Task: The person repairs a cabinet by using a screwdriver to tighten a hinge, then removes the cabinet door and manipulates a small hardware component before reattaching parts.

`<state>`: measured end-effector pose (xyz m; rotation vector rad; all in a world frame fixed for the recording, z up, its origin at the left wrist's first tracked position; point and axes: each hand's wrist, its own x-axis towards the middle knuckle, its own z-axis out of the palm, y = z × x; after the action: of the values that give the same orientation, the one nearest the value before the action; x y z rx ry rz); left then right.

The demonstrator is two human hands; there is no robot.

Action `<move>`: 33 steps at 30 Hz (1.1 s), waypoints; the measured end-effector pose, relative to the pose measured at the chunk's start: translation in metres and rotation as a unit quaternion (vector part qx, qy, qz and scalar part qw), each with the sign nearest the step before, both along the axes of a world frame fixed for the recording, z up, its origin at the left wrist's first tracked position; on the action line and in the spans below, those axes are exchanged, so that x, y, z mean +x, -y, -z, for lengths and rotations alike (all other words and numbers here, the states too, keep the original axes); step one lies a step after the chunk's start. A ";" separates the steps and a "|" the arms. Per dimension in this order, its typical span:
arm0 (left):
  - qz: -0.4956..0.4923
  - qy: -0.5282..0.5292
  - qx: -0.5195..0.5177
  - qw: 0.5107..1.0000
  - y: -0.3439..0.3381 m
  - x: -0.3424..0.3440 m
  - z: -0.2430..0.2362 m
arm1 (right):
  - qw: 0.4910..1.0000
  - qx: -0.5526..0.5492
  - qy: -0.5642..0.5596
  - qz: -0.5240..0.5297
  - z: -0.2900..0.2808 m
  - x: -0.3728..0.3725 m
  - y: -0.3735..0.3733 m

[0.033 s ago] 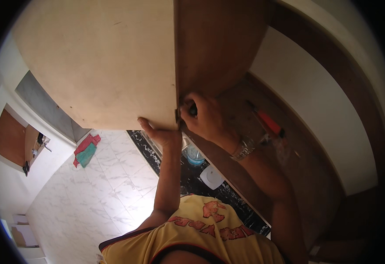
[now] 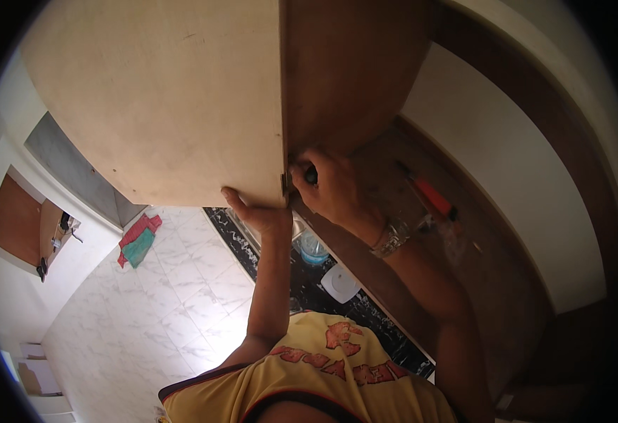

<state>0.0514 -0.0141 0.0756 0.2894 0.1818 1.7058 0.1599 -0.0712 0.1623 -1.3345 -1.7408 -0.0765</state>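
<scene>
My left hand (image 2: 259,215) grips the bottom edge of a pale wooden cabinet door (image 2: 154,92), thumb on its face and the other fingers largely hidden behind it. Beside a small dark metal hinge (image 2: 284,185) on the door's right edge, my right hand (image 2: 330,187) is closed around a dark-handled tool (image 2: 311,175), whose working end is hidden. The cabinet's shadowed brown interior (image 2: 351,70) lies behind that hand. A red-and-black tool (image 2: 432,194) lies to the right on the dark shelf (image 2: 492,275).
Below are a black marbled counter (image 2: 376,324), a blue-tinted bottle (image 2: 312,247) and a white square object (image 2: 339,282). Pink and teal cloths (image 2: 136,243) lie on the pale tiled floor (image 2: 182,303). A wall opening (image 2: 16,211) with small items is at the left.
</scene>
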 end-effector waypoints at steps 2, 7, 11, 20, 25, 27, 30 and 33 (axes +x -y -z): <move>0.015 0.018 -0.010 1.000 -0.003 -0.002 0.005 | 1.000 -0.004 0.014 0.005 -0.002 -0.002 -0.001; -0.005 0.010 0.010 1.000 0.001 0.002 -0.005 | 1.000 0.018 0.020 -0.003 -0.001 -0.003 -0.005; 0.014 0.011 0.015 1.000 -0.005 -0.002 0.004 | 1.000 -0.014 -0.024 -0.008 -0.004 -0.006 -0.003; -0.006 0.005 0.021 1.000 -0.004 -0.001 0.005 | 1.000 -0.008 -0.008 -0.009 0.000 -0.004 -0.001; -0.004 0.010 0.003 1.000 -0.005 0.001 0.005 | 1.000 0.024 -0.005 -0.004 0.001 -0.003 -0.001; -0.004 0.009 0.001 1.000 -0.004 0.000 0.005 | 1.000 0.016 -0.007 -0.013 0.002 -0.003 -0.001; 0.003 0.014 0.014 1.000 0.001 0.000 0.000 | 0.999 0.031 0.020 -0.017 -0.001 -0.003 0.004; 0.009 0.011 -0.007 1.000 0.007 -0.002 -0.003 | 0.998 0.054 0.034 0.015 -0.003 -0.007 0.014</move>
<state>0.0499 -0.0215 0.0788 0.2604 0.1741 1.6881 0.1533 -0.0854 0.1651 -1.2934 -1.7477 -0.2322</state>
